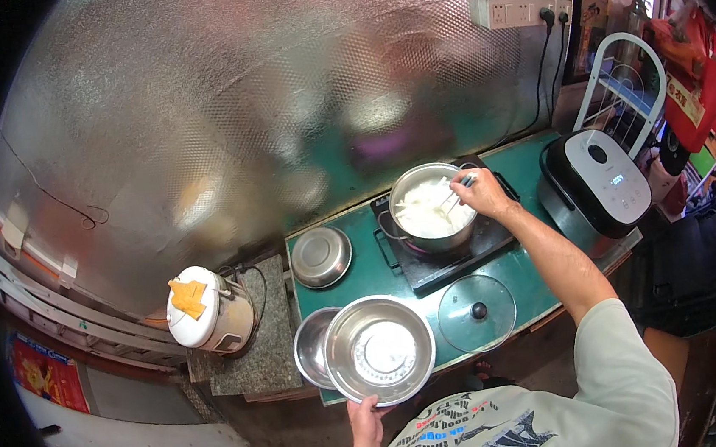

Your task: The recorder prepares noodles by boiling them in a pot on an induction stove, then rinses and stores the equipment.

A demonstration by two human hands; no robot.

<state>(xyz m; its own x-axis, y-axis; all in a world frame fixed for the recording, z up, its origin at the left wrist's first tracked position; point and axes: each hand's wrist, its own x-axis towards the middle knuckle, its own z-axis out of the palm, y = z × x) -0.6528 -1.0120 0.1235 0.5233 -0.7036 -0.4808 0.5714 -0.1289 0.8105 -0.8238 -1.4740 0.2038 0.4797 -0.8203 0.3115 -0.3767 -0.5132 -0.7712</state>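
A green counter runs along a shiny silver wall. On it sits a flat black cooker, and on the cooker stands a metal pot full of white food. To the right is a black and white rice cooker. A round glass lid lies flat on the counter just in front of the black cooker.

The person's right hand reaches out over the right side of the pot. Its fingers are closed around a pair of chopsticks. The sticks slant down and to the left, with their tips in the white food.

The left hand stays close to the body. Its fingers grip the near rim of a big empty metal bowl, holding it up. This bowl is well apart from the pot, down and to the left of it. The right hand is the one at the pot.

Under the bowl sits another metal bowl, and a third rests farther back.
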